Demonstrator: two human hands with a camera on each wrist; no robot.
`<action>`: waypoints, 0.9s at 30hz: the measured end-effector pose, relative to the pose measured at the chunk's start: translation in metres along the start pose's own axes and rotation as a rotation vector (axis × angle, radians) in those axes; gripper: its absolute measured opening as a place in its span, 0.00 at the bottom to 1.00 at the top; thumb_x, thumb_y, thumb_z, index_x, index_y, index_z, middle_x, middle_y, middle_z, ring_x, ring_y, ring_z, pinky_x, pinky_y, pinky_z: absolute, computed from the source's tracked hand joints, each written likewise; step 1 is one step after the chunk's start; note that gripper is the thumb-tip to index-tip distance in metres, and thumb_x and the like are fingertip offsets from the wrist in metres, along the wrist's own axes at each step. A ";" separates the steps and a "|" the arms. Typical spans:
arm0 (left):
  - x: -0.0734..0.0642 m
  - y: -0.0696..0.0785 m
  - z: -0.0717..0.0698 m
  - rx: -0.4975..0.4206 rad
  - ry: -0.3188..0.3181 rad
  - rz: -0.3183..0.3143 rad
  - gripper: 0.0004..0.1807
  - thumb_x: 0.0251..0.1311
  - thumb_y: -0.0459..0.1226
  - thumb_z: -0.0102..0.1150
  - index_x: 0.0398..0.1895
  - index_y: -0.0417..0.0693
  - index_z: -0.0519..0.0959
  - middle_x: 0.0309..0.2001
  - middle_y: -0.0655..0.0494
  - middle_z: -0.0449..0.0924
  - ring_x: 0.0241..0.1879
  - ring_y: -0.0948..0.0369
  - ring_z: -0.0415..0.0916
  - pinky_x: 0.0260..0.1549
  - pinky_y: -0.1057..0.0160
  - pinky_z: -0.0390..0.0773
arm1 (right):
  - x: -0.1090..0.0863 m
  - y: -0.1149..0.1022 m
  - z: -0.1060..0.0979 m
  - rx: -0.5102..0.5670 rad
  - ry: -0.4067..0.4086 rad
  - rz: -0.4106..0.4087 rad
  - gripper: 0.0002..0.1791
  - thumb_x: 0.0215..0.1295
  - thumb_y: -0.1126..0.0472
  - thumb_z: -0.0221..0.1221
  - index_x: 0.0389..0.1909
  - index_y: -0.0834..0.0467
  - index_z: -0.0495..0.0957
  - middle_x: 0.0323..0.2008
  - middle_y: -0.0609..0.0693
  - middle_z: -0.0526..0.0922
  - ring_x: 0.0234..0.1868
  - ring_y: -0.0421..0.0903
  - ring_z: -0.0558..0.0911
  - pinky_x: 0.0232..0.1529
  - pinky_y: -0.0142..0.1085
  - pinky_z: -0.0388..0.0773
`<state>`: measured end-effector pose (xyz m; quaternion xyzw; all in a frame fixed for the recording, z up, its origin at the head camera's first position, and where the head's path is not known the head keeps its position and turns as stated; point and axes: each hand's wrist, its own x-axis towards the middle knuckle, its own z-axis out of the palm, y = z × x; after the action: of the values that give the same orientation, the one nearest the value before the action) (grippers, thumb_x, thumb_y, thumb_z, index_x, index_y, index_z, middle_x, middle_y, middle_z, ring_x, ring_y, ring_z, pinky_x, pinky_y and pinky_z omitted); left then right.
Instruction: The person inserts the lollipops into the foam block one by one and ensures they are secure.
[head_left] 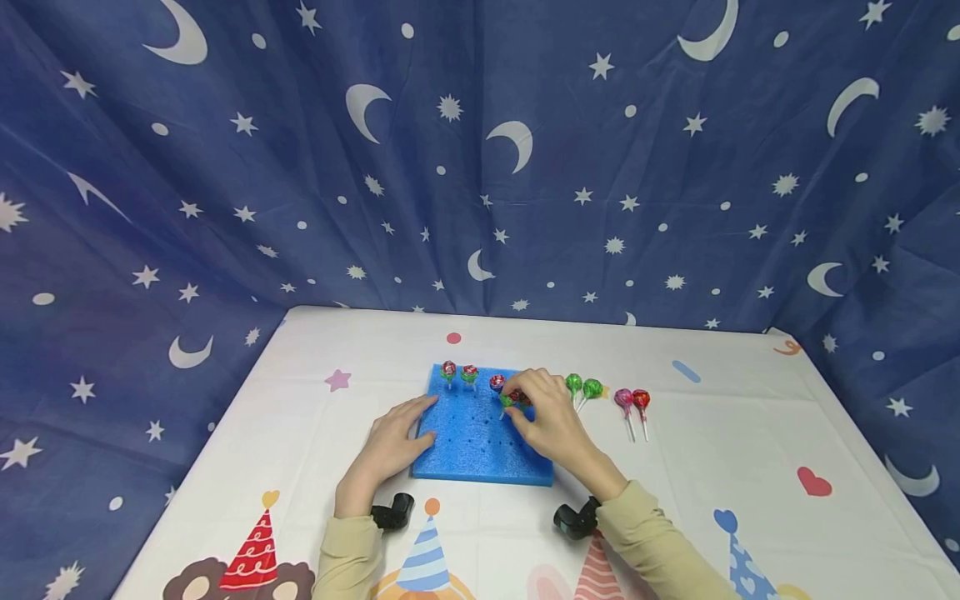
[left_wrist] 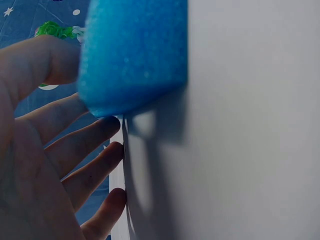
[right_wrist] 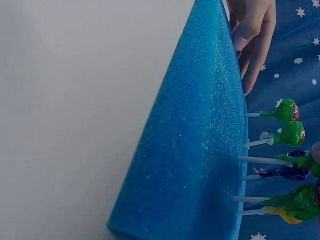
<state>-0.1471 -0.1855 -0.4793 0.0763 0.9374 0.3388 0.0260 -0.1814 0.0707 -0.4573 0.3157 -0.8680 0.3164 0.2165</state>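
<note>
A blue foam block (head_left: 480, 462) with small holes lies on the table, several lollipops upright along its far side. My right hand (head_left: 551, 421) pinches a green-wrapped lollipop (head_left: 507, 401) between thumb and finger above the block. Its white stick (right_wrist: 265, 160) reaches the foam; how deep it sits I cannot tell. Around it stand a dark blue lollipop (right_wrist: 292, 173), another green lollipop (right_wrist: 300, 201) and a yellow one (right_wrist: 285, 214), partly covered. Two red-and-green lollipops (head_left: 459, 372) stand at the far left corner. My left hand (head_left: 393, 442) rests against the block's left edge, fingers spread.
Right of the block, two green lollipops (head_left: 582, 385) lie on the white patterned tablecloth (head_left: 720, 433), and farther right a pink lollipop (head_left: 623, 398) and a red lollipop (head_left: 641, 399). A blue star-and-moon curtain (head_left: 420, 208) hangs behind the table.
</note>
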 end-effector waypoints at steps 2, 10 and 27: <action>0.000 0.000 0.000 -0.001 0.000 -0.001 0.30 0.60 0.39 0.57 0.68 0.48 0.67 0.69 0.44 0.66 0.71 0.44 0.58 0.66 0.34 0.55 | 0.000 0.000 0.000 -0.001 0.000 -0.005 0.17 0.50 0.68 0.70 0.38 0.52 0.77 0.38 0.43 0.81 0.38 0.40 0.72 0.42 0.37 0.64; 0.000 -0.001 0.000 0.001 -0.002 -0.004 0.31 0.60 0.39 0.57 0.68 0.49 0.67 0.69 0.44 0.66 0.71 0.44 0.58 0.67 0.34 0.54 | 0.000 0.000 0.001 -0.028 -0.011 -0.036 0.17 0.50 0.68 0.70 0.38 0.52 0.77 0.40 0.43 0.82 0.41 0.41 0.74 0.44 0.38 0.65; 0.000 -0.002 0.001 -0.001 -0.010 -0.008 0.31 0.60 0.41 0.57 0.69 0.49 0.66 0.70 0.45 0.65 0.72 0.45 0.57 0.67 0.35 0.54 | -0.001 0.002 0.004 -0.091 0.003 -0.047 0.16 0.51 0.67 0.68 0.40 0.51 0.78 0.41 0.44 0.81 0.46 0.44 0.76 0.45 0.41 0.66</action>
<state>-0.1474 -0.1865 -0.4809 0.0742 0.9374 0.3387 0.0320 -0.1828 0.0697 -0.4619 0.3253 -0.8735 0.2721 0.2391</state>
